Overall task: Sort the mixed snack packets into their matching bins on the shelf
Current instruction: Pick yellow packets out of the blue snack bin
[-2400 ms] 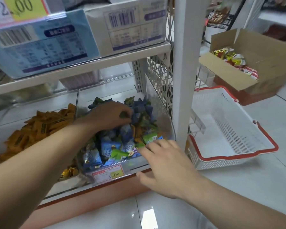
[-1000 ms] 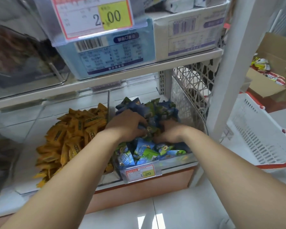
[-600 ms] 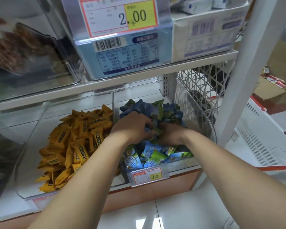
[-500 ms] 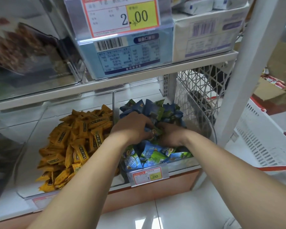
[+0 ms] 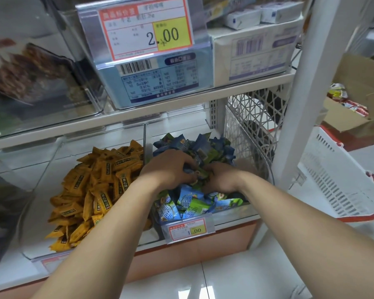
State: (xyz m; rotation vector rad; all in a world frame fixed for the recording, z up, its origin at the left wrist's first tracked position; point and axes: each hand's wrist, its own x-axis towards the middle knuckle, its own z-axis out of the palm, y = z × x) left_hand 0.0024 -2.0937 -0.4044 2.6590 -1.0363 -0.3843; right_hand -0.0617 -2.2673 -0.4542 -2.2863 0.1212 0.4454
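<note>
A clear bin (image 5: pixel 242 214) on the lowest shelf holds a heap of blue and green snack packets (image 5: pixel 192 203). My left hand (image 5: pixel 168 169) and my right hand (image 5: pixel 220 178) are both sunk into the middle of that heap, knuckles up, fingers curled round packets there. The fingertips are hidden among the wrappers. To the left, a second clear bin (image 5: pixel 30 203) holds several orange packets (image 5: pixel 95 186).
A white upright post (image 5: pixel 300 104) and a lattice side panel (image 5: pixel 251 126) close the shelf on the right. Beyond them sit a white basket with red rim (image 5: pixel 343 186) and a cardboard box (image 5: pixel 358 87) of packets. Boxes and a price tag (image 5: pixel 145 29) fill the shelf above.
My right hand left the bin's front edge and went into the heap beside my left hand. Over the last half second both hands stay in place among the packets.
</note>
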